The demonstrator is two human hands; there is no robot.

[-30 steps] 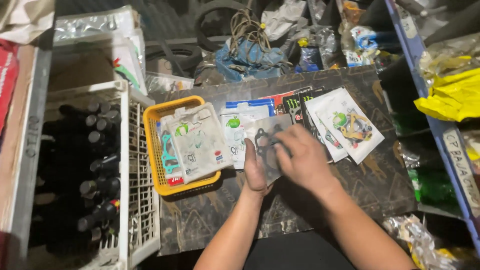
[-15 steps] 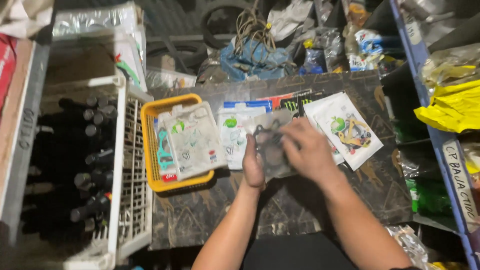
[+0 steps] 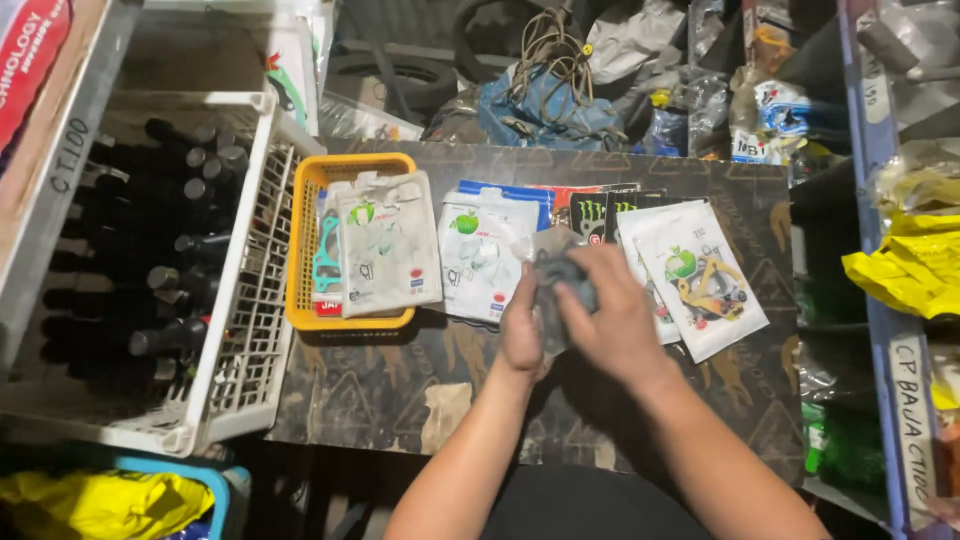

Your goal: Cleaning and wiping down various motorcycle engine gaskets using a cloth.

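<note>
Both of my hands hold a small clear plastic packet [image 3: 556,262] with a dark grey part inside, just above the dark patterned tabletop [image 3: 400,380]. My left hand [image 3: 522,325] grips its left edge from below. My right hand [image 3: 610,315] covers its right side with fingers curled over it. Under and behind the hands lie flat white packets [image 3: 480,255], and more white packets [image 3: 700,275] fan out to the right. A yellow plastic basket [image 3: 310,300] to the left holds similar packets [image 3: 385,240].
A white crate [image 3: 245,330] of dark bottles stands at the left. Blue shelving [image 3: 880,300] with yellow bags [image 3: 915,265] runs along the right. Bags and cords [image 3: 550,80] pile up behind the table. A blue bin with a yellow bag [image 3: 120,500] sits at lower left.
The hands have closed in around the clear packet and lifted it slightly. The view has shifted a little; the other packets and the basket lie as before.
</note>
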